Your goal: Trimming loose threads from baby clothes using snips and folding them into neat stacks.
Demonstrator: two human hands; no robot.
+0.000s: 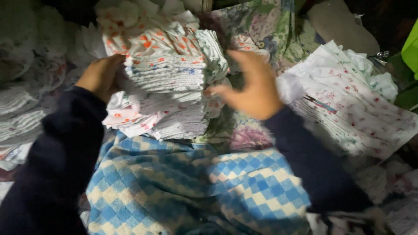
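Surface: you worked over a floral sheet (265,24).
Lap: a blue checked cloth (196,191) lay nearest you.
Light: dim, with dark corners.
Right edge: a green object (411,50) showed.

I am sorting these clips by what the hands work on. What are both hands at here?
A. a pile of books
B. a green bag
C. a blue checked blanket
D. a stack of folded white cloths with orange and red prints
D: the left hand presses the side of the stack of folded cloths, and the right hand reaches its other side.
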